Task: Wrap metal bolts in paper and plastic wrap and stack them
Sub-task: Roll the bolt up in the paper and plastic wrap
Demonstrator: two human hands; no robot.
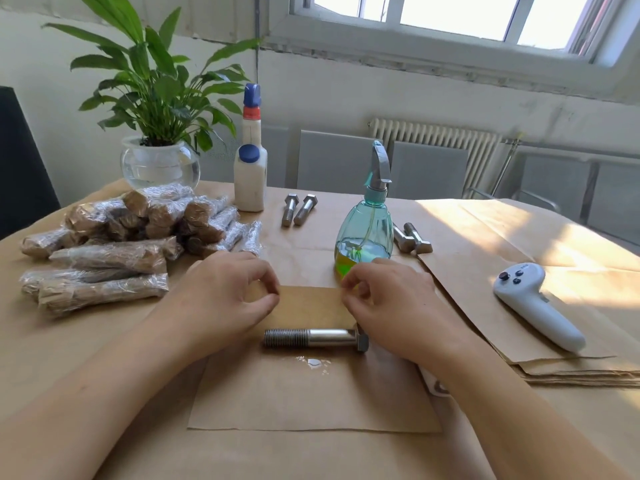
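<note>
A steel bolt (313, 338) lies sideways on a brown paper sheet (311, 400), head to the right, with a small wet patch just in front of it. The sheet's far edge is folded up behind the bolt. My left hand (221, 299) pinches that raised edge at its left end, and my right hand (391, 306) pinches it at the right end. A pile of wrapped bolts (128, 237) in paper and plastic film lies at the left. Two bare bolts (298, 209) lie near the white bottle, and two more bolts (412, 239) sit behind the spray bottle.
A teal spray bottle (367, 233) stands just beyond my right hand. A white bottle (250, 168) and a potted plant (159, 161) stand at the back left. A stack of brown paper sheets (519, 334) with a white controller (536, 303) on it lies at the right.
</note>
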